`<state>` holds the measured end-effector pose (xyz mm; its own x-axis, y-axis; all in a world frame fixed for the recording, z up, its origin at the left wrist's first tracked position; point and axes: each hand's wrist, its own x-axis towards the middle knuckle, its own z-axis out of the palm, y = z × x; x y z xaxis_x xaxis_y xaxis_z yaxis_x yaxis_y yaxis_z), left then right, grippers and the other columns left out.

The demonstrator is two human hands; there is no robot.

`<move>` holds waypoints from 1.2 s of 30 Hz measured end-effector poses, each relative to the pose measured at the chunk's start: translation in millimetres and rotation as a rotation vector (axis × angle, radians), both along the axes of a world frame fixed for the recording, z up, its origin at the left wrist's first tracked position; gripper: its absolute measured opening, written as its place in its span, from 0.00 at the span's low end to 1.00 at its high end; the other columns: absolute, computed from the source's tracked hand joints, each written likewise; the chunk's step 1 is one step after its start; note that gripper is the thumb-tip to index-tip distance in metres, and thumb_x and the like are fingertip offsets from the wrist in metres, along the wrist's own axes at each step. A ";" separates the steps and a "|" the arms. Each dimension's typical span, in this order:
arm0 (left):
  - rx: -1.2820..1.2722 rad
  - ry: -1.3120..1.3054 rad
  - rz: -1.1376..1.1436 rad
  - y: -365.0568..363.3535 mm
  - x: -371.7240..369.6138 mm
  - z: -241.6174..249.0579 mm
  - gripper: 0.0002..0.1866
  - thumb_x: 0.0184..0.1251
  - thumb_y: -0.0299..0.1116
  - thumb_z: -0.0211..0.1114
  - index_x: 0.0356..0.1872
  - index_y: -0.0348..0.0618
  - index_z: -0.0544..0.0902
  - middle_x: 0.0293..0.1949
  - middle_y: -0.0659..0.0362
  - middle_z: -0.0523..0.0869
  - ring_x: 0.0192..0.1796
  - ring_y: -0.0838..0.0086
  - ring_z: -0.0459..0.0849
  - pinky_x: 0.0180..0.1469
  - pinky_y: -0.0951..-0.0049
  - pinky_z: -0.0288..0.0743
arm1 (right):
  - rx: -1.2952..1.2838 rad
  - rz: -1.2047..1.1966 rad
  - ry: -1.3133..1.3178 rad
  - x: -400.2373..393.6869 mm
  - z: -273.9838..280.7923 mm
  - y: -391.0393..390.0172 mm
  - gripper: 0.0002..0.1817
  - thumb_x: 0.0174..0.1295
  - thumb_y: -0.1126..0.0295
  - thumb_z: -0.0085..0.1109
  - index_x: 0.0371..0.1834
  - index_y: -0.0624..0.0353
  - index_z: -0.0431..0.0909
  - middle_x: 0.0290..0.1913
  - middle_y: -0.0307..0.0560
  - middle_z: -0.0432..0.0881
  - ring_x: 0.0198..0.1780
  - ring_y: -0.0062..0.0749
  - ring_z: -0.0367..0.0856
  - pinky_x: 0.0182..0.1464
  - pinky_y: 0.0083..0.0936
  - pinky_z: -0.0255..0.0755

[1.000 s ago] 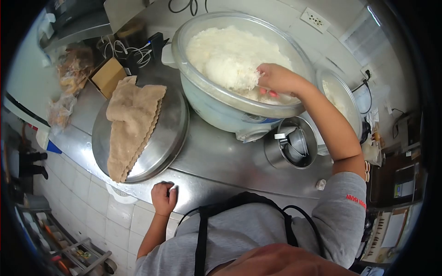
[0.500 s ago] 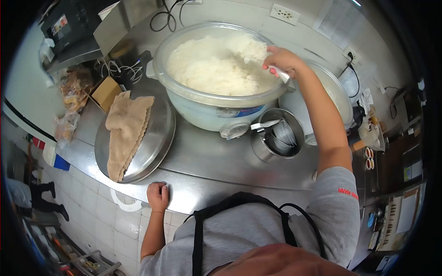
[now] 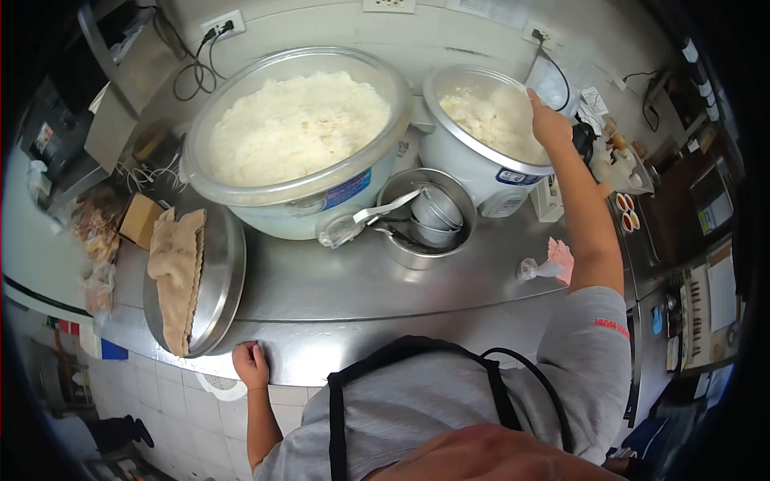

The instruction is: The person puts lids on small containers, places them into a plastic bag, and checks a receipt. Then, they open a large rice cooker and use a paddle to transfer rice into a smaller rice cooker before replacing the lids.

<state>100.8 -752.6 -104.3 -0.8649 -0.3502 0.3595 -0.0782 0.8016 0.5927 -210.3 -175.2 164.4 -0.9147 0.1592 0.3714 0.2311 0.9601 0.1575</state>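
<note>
My right hand (image 3: 551, 127) is closed at the right rim of the smaller rice pot (image 3: 435, 128), round the white-handled scoop, which is mostly hidden by the hand and rice. White rice (image 3: 481, 116) lies in that pot, with a blurred lump near my fingers. To its left, the large pot (image 3: 200, 180) is heaped with more rice (image 3: 297, 124). My left hand (image 3: 251, 366) rests as a fist at the counter's front edge, holding nothing, just right of a round metal lid (image 3: 220, 280) with a brown cloth (image 3: 176, 276) on it.
A metal container (image 3: 417, 258) holding ladles or strainers (image 3: 437, 212) stands before the pots. A pink cloth (image 3: 561, 258) lies at the right of the steel counter (image 3: 321, 301). A cardboard box (image 3: 139, 220) and plastic bags (image 3: 98, 232) are at the left. Someone's dark-clad legs (image 3: 120, 434) show at lower left.
The view has shifted right. My right hand has moved from above the large pot to the smaller pot, carrying the scoop of rice. My left hand remains a fist at the counter edge.
</note>
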 end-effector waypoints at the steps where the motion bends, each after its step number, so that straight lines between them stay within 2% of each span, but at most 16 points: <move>1: -0.016 -0.002 -0.003 0.2 -0.6 0.4 0.06 0.50 0.30 0.55 0.23 0.38 0.73 0.23 0.53 0.73 0.28 0.61 0.70 0.33 0.65 0.63 | 0.027 -0.057 0.018 0.0 1.3 0.3 0.25 0.53 0.75 0.37 0.58 0.51 0.55 0.43 0.58 0.75 0.42 0.47 0.77 0.41 0.39 0.70; 3: -0.035 0.003 0.005 1.1 -1.7 0.3 0.06 0.50 0.30 0.56 0.22 0.39 0.73 0.22 0.53 0.72 0.28 0.61 0.70 0.32 0.65 0.63 | 0.046 -0.089 0.097 -3.2 8.1 -3.8 0.22 0.54 0.74 0.38 0.55 0.51 0.59 0.42 0.56 0.76 0.41 0.46 0.77 0.40 0.38 0.70; 7: -0.045 0.013 -0.017 -1.0 -0.8 1.5 0.05 0.49 0.30 0.56 0.21 0.39 0.73 0.22 0.52 0.73 0.29 0.59 0.71 0.33 0.64 0.63 | -0.121 0.312 0.276 -13.9 44.0 -66.6 0.17 0.54 0.75 0.41 0.48 0.51 0.67 0.38 0.54 0.78 0.41 0.45 0.77 0.39 0.39 0.69; 12: -0.015 0.044 -0.035 1.9 0.1 6.6 0.05 0.48 0.29 0.56 0.21 0.39 0.73 0.22 0.53 0.73 0.28 0.59 0.71 0.32 0.63 0.63 | -0.025 0.598 -0.009 -17.4 43.2 -193.6 0.19 0.53 0.76 0.40 0.49 0.48 0.67 0.38 0.52 0.78 0.41 0.44 0.77 0.40 0.39 0.69; 15: -0.004 0.061 -0.054 -5.5 -0.9 4.9 0.05 0.47 0.30 0.57 0.22 0.39 0.74 0.22 0.54 0.73 0.27 0.59 0.71 0.31 0.64 0.63 | -0.023 0.459 -0.252 -8.1 40.2 -266.3 0.19 0.56 0.71 0.43 0.53 0.47 0.65 0.44 0.50 0.76 0.45 0.45 0.74 0.44 0.36 0.68; 18: 0.026 0.072 -0.067 -6.6 -0.9 6.2 0.05 0.46 0.30 0.57 0.23 0.39 0.74 0.22 0.54 0.73 0.27 0.60 0.71 0.31 0.64 0.63 | 0.037 0.460 -0.300 -10.1 25.7 -285.3 0.20 0.56 0.69 0.42 0.54 0.47 0.64 0.45 0.51 0.75 0.46 0.45 0.74 0.46 0.36 0.67; 21: 0.051 0.055 -0.086 -9.5 -2.3 10.5 0.05 0.46 0.30 0.57 0.23 0.40 0.75 0.22 0.54 0.74 0.27 0.61 0.71 0.31 0.64 0.63 | -0.112 0.493 -0.440 -13.3 7.3 -299.8 0.21 0.54 0.68 0.45 0.54 0.53 0.64 0.45 0.52 0.75 0.48 0.45 0.72 0.48 0.38 0.66; 24: 0.077 0.033 -0.102 -12.2 -3.2 11.1 0.05 0.45 0.30 0.57 0.23 0.40 0.75 0.22 0.54 0.74 0.27 0.61 0.71 0.31 0.65 0.63 | -0.140 0.848 -0.193 -44.5 -29.7 -303.7 0.23 0.49 0.73 0.46 0.53 0.60 0.65 0.32 0.54 0.78 0.32 0.40 0.79 0.31 0.34 0.71; 27: 0.087 0.045 -0.109 -12.5 -4.0 12.4 0.05 0.45 0.30 0.57 0.23 0.40 0.75 0.22 0.54 0.74 0.27 0.61 0.71 0.31 0.65 0.63 | -0.610 0.496 -0.688 -41.6 -11.3 -334.0 0.19 0.47 0.74 0.47 0.46 0.65 0.68 0.26 0.53 0.76 0.20 0.33 0.74 0.21 0.30 0.67; 30: 0.090 0.060 -0.109 -11.9 -2.8 12.4 0.05 0.45 0.30 0.57 0.23 0.40 0.75 0.22 0.54 0.74 0.27 0.60 0.71 0.31 0.65 0.63 | -0.832 0.539 -0.694 -52.8 -26.9 -332.6 0.14 0.46 0.75 0.47 0.38 0.66 0.70 0.22 0.49 0.73 0.13 0.26 0.66 0.14 0.26 0.60; 33: 0.088 0.063 -0.099 -11.8 -1.2 11.2 0.05 0.46 0.30 0.56 0.23 0.40 0.75 0.22 0.53 0.74 0.27 0.60 0.71 0.31 0.64 0.63 | -0.979 0.529 -0.751 -53.2 -23.2 -323.2 0.10 0.48 0.73 0.47 0.34 0.66 0.69 0.22 0.47 0.73 0.14 0.24 0.66 0.14 0.24 0.60; 36: 0.083 0.073 -0.099 -11.4 0.3 9.9 0.06 0.47 0.31 0.56 0.23 0.39 0.74 0.22 0.53 0.74 0.28 0.59 0.71 0.31 0.64 0.63 | -1.045 0.569 -0.628 -47.4 -0.5 -316.1 0.10 0.49 0.73 0.48 0.35 0.66 0.69 0.23 0.46 0.72 0.13 0.23 0.65 0.14 0.23 0.60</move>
